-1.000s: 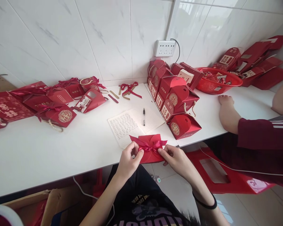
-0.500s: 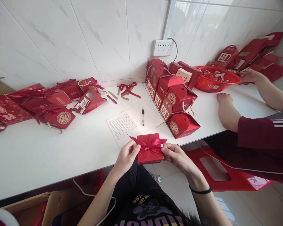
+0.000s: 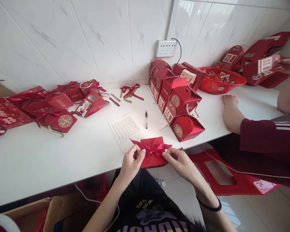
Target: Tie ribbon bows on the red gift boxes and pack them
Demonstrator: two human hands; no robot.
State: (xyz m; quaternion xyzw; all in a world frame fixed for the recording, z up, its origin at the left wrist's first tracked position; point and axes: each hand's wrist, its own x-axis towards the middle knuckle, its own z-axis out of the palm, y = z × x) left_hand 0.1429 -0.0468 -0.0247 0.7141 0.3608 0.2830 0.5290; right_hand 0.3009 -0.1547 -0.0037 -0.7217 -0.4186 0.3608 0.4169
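From my seat at the far end of the feed, I take this for a small tiled room used as a packing workspace; whether it belongs to a home or a shop, I cannot tell. Marbled wall tiles (image 3: 108, 38) fill the top of the frame, with a multi-socket power outlet (image 3: 166, 48) at upper centre. On the white counter (image 3: 43, 161) I see red gift boxes (image 3: 188, 107) lined up right of centre, a plastic basin (image 3: 209, 86) of small packets (image 3: 214, 76) at upper right, and an open notebook (image 3: 124, 130) mid-frame.
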